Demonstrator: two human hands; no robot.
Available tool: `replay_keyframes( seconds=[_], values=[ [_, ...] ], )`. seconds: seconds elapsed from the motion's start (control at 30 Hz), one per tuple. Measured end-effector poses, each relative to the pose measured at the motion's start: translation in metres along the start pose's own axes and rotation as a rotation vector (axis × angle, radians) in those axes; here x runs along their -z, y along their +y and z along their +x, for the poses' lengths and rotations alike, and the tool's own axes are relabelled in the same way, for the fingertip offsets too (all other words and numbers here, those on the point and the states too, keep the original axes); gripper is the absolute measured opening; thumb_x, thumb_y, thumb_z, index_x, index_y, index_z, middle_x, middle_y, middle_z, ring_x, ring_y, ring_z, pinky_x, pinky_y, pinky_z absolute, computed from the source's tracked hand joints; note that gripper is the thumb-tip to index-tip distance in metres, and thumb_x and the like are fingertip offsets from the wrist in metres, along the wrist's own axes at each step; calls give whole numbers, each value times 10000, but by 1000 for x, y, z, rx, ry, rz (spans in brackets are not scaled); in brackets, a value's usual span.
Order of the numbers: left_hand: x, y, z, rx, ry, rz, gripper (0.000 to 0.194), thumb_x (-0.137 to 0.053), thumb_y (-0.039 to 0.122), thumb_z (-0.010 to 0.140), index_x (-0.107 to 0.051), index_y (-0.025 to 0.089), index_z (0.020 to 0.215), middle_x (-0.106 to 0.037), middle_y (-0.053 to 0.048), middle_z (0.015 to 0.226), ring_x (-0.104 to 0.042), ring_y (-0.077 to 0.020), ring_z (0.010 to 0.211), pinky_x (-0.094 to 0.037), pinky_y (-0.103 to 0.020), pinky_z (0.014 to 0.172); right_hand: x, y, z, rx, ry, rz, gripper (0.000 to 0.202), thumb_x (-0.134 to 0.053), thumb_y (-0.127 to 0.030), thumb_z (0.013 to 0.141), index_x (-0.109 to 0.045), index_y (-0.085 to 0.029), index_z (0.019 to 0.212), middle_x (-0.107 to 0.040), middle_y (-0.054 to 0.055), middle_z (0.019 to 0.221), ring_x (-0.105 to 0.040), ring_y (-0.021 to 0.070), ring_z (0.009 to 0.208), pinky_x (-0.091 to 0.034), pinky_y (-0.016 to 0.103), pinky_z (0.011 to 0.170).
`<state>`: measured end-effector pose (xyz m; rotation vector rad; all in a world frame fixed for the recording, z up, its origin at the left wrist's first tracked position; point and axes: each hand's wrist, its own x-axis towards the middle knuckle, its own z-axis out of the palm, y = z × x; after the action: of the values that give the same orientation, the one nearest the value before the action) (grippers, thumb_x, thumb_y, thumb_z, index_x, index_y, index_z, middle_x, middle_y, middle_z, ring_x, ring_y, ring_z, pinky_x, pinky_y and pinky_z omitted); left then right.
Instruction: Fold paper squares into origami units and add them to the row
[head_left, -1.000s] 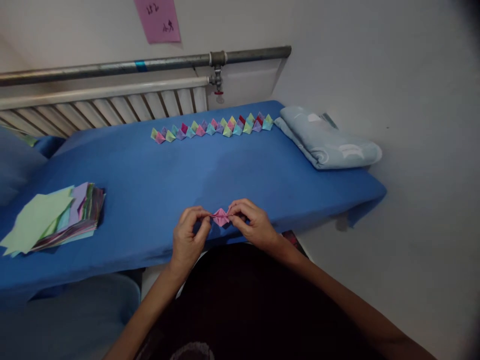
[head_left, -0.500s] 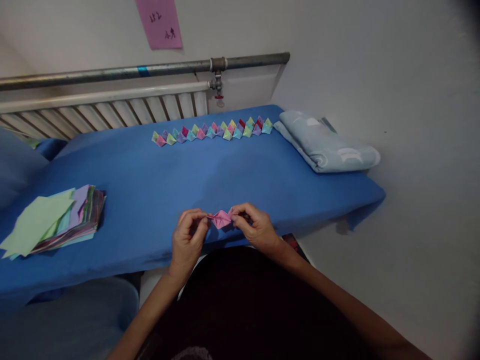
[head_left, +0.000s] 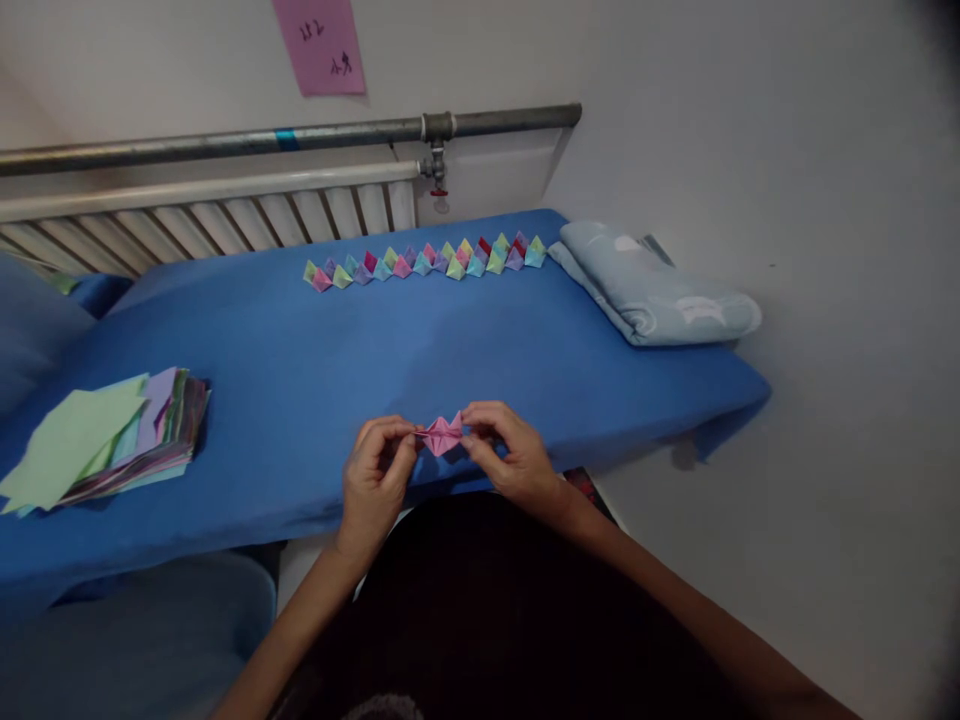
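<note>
A pink folded paper [head_left: 441, 436] is pinched by the left hand [head_left: 373, 480] above the blue sheet's [head_left: 315, 370] near edge, its right point newly raised by the right hand's [head_left: 521, 460] curled fingers, grip unclear, shaping seemingly unfinished.

Held paper [head_left: 442, 436] — pink, cloth [head_left: 322, 350] — blue

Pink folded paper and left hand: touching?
Touching. The head view shows the left hand pinching the pink folded paper by its left tip, between thumb and forefinger.

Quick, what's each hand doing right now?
Left hand: closed, pinching the folded pink paper.
Right hand: at the paper's other end; can't tell whether it's gripping.
</note>
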<state>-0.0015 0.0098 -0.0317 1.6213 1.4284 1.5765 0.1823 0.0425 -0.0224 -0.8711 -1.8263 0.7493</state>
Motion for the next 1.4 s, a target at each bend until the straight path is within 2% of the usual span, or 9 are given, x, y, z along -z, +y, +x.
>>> replay_keyframes(
  seconds=[0.13, 0.23, 0.37, 0.57, 0.73, 0.93, 1.13, 1.4],
  values=[
    [-1, -2, -1, 25, 2, -2, 77, -574, 240, 883, -642, 205, 898, -603, -41, 956, -631, -152, 853, -567, -323, 765, 4, -2, -1, 152, -58, -72, 200, -567, -156, 849, -597, -256, 1019, -575, 68, 1145, -599, 192, 1012, -524, 385, 872],
    [-1, -3, -2, 27, -19, 4, 69, -578, 225, 878, -640, 211, 903, -602, -42, 953, -623, -151, 845, -564, -323, 761, 4, -2, 0, 178, -58, -103, 205, -572, -140, 850, -599, -260, 1014, -556, 69, 1141, -578, 200, 1084, -498, 407, 946],
    [0, -3, -2, 15, -55, -6, 72, -574, 216, 883, -641, 212, 909, -597, -39, 960, -619, -139, 818, -567, -315, 749, 1, 0, 0, 170, -43, -107, 191, -572, -144, 866, -602, -246, 1024, -539, 77, 1148, -596, 186, 1041, -523, 378, 901],
    [-1, -2, -3, 2, -59, -41, 73, -573, 214, 886, -643, 209, 906, -592, -36, 962, -631, -139, 831, -579, -307, 751, 0, 2, -3, 110, -10, -102, 119, -534, -154, 890, -609, -238, 929, -568, 73, 1121, -605, 186, 1009, -540, 359, 829],
    [-1, 0, -3, 5, -42, -74, 70, -574, 196, 884, -640, 206, 908, -581, -31, 972, -629, -124, 811, -582, -292, 741, 0, 4, -5, 57, 26, -70, 85, -549, -159, 879, -603, -224, 887, -586, 76, 1110, -618, 141, 822, -529, 289, 668],
    [-2, 2, -2, 31, -26, -112, 56, -581, 186, 876, -636, 194, 888, -578, -23, 963, -631, -123, 830, -573, -281, 748, 1, 4, -6, 52, 41, -62, 84, -544, -149, 863, -603, -208, 853, -615, 78, 1061, -625, 172, 907, -524, 307, 712],
    [-3, 3, -2, 103, 4, -158, 54, -580, 195, 875, -634, 188, 869, -576, -23, 965, -630, -125, 850, -568, -272, 755, 1, 4, -8, 60, 46, -67, 77, -551, -161, 863, -602, -219, 858, -624, 70, 1065, -625, 175, 910, -531, 330, 742],
    [-2, 2, -2, 17, -32, -120, 59, -574, 167, 880, -627, 191, 892, -574, -20, 963, -627, -120, 841, -555, -270, 760, 3, 3, -7, 47, 19, -45, 67, -551, -171, 866, -603, -215, 861, -618, 74, 1054, -619, 182, 920, -531, 334, 729]
  ],
)
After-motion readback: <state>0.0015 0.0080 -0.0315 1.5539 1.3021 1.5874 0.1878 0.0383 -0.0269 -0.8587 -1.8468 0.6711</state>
